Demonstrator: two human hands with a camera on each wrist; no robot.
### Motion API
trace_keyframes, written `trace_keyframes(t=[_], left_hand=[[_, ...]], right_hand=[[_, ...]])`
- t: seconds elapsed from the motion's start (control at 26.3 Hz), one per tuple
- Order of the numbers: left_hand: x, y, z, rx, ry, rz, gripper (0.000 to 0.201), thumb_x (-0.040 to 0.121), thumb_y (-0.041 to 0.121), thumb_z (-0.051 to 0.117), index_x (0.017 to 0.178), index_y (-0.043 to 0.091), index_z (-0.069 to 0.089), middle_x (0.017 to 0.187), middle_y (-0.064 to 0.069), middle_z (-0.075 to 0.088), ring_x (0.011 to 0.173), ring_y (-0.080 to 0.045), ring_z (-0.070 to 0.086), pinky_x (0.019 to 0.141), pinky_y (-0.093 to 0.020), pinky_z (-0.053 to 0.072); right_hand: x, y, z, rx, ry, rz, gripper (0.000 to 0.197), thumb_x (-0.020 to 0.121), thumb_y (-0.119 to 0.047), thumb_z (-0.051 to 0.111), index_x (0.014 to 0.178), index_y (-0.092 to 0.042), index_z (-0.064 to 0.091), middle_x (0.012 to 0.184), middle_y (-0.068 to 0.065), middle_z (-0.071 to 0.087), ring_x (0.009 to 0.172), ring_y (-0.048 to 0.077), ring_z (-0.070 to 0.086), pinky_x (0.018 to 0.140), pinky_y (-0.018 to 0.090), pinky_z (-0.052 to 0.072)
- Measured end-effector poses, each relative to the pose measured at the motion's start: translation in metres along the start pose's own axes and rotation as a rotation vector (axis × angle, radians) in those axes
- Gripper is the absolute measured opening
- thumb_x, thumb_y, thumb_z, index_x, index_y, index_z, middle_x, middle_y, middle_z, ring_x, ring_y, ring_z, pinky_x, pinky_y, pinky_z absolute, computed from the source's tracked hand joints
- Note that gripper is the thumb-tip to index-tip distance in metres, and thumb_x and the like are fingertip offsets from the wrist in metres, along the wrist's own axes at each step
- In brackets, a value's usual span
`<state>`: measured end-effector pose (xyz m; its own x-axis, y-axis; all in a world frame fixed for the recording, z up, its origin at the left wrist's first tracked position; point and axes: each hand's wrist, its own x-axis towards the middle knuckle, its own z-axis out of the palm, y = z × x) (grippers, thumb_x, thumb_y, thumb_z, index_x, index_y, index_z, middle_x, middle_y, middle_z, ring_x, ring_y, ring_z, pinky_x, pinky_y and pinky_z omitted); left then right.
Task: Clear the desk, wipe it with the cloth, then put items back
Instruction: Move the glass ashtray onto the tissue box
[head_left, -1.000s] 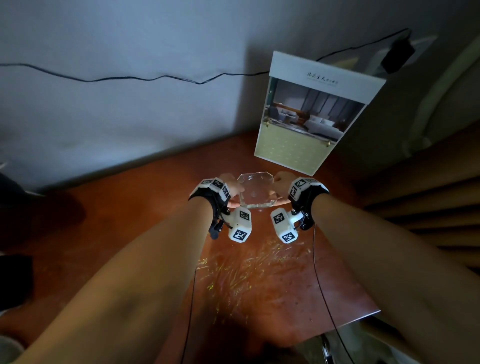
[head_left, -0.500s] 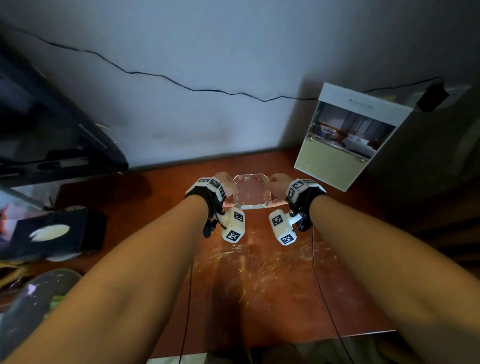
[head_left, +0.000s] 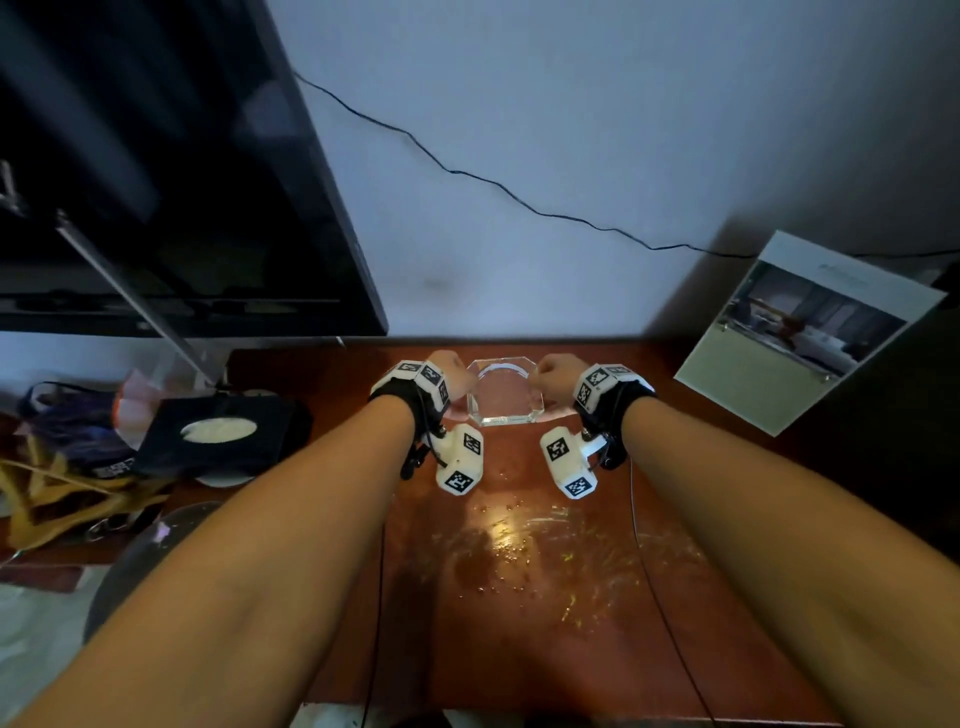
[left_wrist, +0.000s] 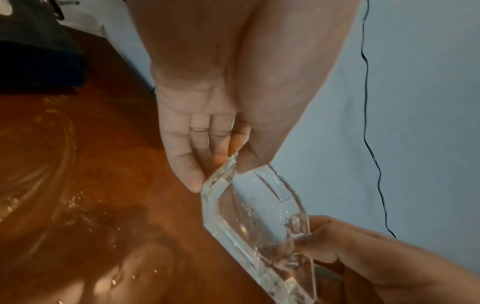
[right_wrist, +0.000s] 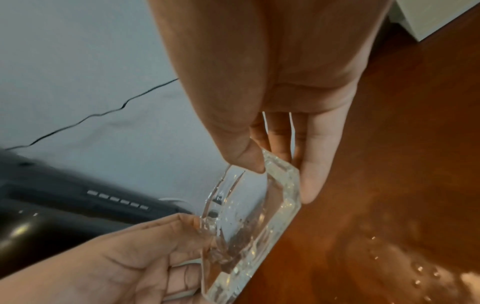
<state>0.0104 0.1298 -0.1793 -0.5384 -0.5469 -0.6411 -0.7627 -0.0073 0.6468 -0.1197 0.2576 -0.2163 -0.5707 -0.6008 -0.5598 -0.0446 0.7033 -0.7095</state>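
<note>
A clear glass ashtray (head_left: 505, 395) with cut corners is held level above the red-brown desk (head_left: 545, 597), near the wall. My left hand (head_left: 451, 382) pinches its left edge, thumb on the rim and fingers underneath, as the left wrist view shows on the ashtray (left_wrist: 255, 218). My right hand (head_left: 553, 382) pinches the right edge the same way, seen on the ashtray (right_wrist: 249, 222) in the right wrist view. No cloth is in view.
Wet streaks and droplets (head_left: 530, 556) shine on the desk's middle. A framed picture card (head_left: 800, 338) leans on the wall at the right. A black monitor (head_left: 171, 182) hangs at the left above a black tissue box (head_left: 218, 434) and clutter. A cable (head_left: 519, 197) runs along the wall.
Both hands keep hold of the ashtray. The view has swung left: the picture card has slid to the right edge, and the monitor and tissue box have come into view.
</note>
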Motion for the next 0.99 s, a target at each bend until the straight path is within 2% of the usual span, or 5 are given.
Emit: trace_keyframes(t=[0.19,0.38,0.65,0.84,0.99], left_hand=[[0.002,-0.045,-0.072,-0.031,-0.024,0.000,0.017,0.090,-0.002,0.061,0.100,0.008,0.052,0.098,-0.015,0.055,0.081,-0.031,0.063,0.042,-0.029,0.055],[0.005,-0.095,-0.148,-0.017,-0.032,0.020,0.023,0.084,-0.007,0.065,0.100,0.006,0.055,0.096,-0.016,0.059,0.078,-0.032,0.065,0.065,-0.042,0.062],[0.019,-0.159,-0.227,0.018,0.062,0.016,0.011,0.082,-0.006,0.065,0.088,0.004,0.063,0.092,-0.022,0.068,0.079,-0.033,0.069,0.075,-0.048,0.062],[0.040,-0.209,-0.270,0.057,0.109,-0.064,0.010,0.079,-0.005,0.067,0.081,0.004,0.062,0.097,-0.024,0.068,0.097,-0.040,0.070,0.081,-0.054,0.059],[0.049,-0.238,-0.290,0.057,0.135,-0.136,0.016,0.086,-0.003,0.066,0.077,0.007,0.058,0.093,-0.020,0.060,0.088,-0.032,0.061,0.088,-0.054,0.057]], right_hand=[[0.006,-0.048,0.068,-0.081,0.025,-0.011,0.017,0.083,-0.013,0.065,0.099,-0.006,0.064,0.106,0.020,0.069,0.101,0.037,0.068,0.088,0.055,0.056],[0.007,-0.095,0.145,-0.058,0.024,0.024,0.021,0.086,-0.011,0.064,0.105,-0.003,0.063,0.105,0.021,0.069,0.097,0.037,0.071,0.084,0.054,0.058],[0.024,-0.142,0.238,-0.091,-0.047,0.034,0.028,0.089,-0.015,0.063,0.113,-0.002,0.058,0.104,0.022,0.070,0.092,0.038,0.072,0.083,0.054,0.058],[0.056,-0.159,0.303,-0.142,-0.160,0.050,0.040,0.078,-0.018,0.068,0.115,-0.015,0.054,0.106,0.014,0.067,0.088,0.035,0.073,0.078,0.051,0.060],[0.072,-0.170,0.344,-0.188,-0.219,0.041,0.063,0.066,-0.014,0.074,0.123,-0.018,0.048,0.110,0.010,0.062,0.092,0.033,0.070,0.077,0.050,0.061]])
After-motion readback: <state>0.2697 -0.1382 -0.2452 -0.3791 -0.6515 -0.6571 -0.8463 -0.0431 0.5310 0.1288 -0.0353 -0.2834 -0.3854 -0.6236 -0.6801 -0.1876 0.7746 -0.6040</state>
